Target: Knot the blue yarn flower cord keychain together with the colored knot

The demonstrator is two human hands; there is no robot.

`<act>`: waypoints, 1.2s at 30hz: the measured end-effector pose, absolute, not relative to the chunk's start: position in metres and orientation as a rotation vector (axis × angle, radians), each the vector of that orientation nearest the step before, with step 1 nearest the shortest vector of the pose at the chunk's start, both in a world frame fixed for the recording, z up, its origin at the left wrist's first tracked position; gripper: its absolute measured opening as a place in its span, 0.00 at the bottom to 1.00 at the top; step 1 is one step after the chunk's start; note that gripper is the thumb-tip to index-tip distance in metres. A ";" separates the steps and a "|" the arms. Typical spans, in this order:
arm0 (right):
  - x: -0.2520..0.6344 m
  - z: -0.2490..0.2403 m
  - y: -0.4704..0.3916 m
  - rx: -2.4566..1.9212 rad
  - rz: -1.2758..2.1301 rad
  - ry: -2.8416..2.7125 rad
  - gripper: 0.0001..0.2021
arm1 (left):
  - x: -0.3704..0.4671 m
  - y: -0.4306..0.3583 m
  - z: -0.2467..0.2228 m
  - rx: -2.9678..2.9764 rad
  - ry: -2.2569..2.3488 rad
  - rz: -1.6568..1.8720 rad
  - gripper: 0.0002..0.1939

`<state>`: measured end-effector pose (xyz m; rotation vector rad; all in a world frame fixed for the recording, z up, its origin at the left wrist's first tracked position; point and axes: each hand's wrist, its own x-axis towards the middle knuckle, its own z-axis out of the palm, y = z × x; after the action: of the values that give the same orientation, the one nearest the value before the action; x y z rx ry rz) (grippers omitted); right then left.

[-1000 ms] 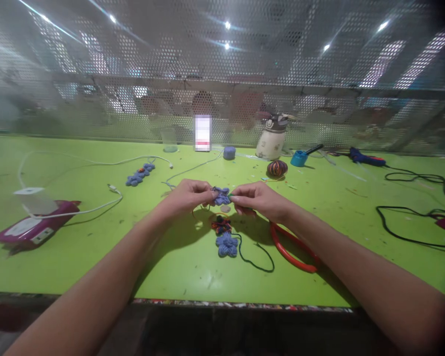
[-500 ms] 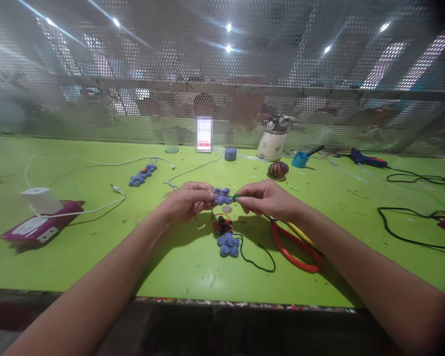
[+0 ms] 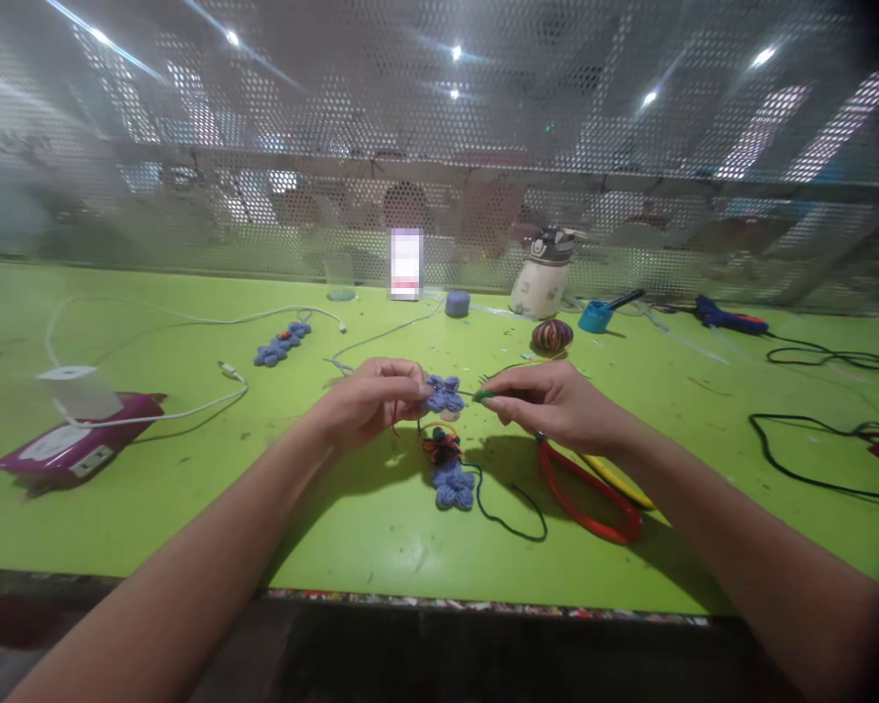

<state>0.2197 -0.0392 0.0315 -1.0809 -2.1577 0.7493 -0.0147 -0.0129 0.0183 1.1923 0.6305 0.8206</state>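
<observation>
- My left hand (image 3: 373, 400) pinches the purple flower (image 3: 445, 393) over the table (image 3: 373, 547).
- My right hand (image 3: 561, 405) pinches a green stick (image 3: 481, 396).
- It's farther from the flower now, so maybe the stick is coming out.

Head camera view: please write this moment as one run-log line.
left hand: pinching purple-blue yarn flower | right hand: holding small green item | on table: another yarn flower, red handle

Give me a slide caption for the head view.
Left hand holding a yarn flower, right hand pinching a small green item, above a green table.
</observation>
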 end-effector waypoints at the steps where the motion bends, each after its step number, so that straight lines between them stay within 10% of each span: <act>1: 0.220 0.032 -0.040 -1.086 0.723 -2.166 0.13 | -0.015 -0.013 0.018 1.202 0.628 0.818 0.09; 36: 0.224 0.041 -0.043 -0.955 0.035 -2.353 0.08 | -0.009 -0.007 0.018 1.354 0.717 0.873 0.10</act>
<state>0.2240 -0.0428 0.0413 -0.9551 -2.3528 0.0348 -0.0093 -0.0074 0.0175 1.3537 0.7165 0.8729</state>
